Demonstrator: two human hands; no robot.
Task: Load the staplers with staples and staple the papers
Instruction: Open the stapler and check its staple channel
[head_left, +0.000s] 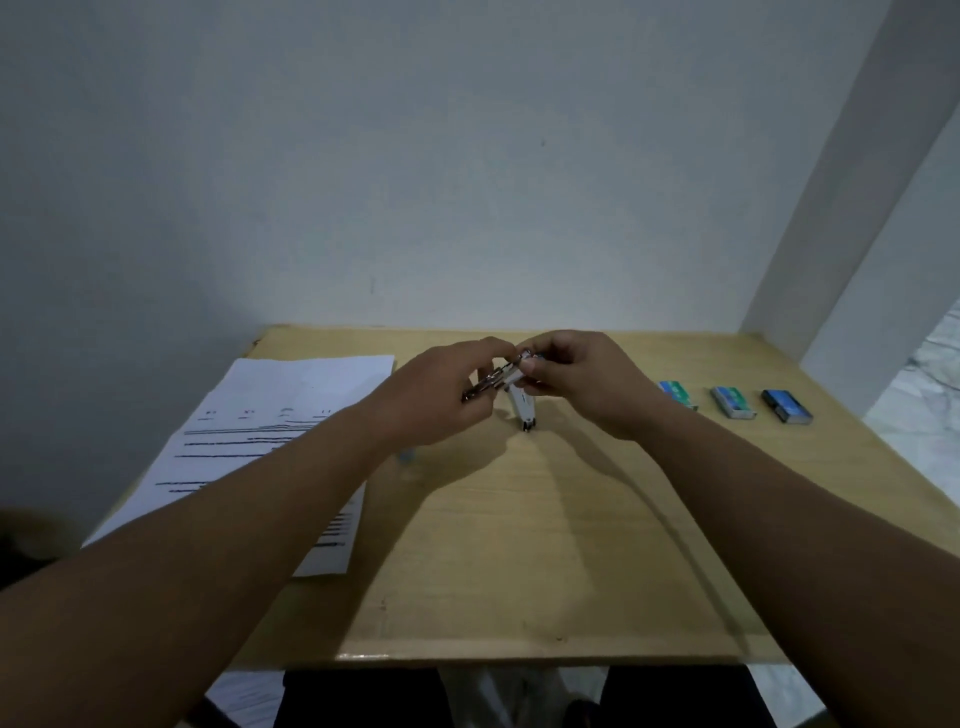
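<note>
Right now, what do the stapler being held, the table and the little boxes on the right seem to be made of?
The stapler: a shiny metal staple rail, judging by its glints, and a white body, probably plastic or painted metal. The table: pale wood or wood-look laminate, with faint grain and a soft sheen. The staple boxes: likely printed cardboard, with flat blue-green faces; too small to be sure.

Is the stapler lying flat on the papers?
No, both hands, left hand and right hand, hold the opened stapler above the table, beside the papers.
</note>
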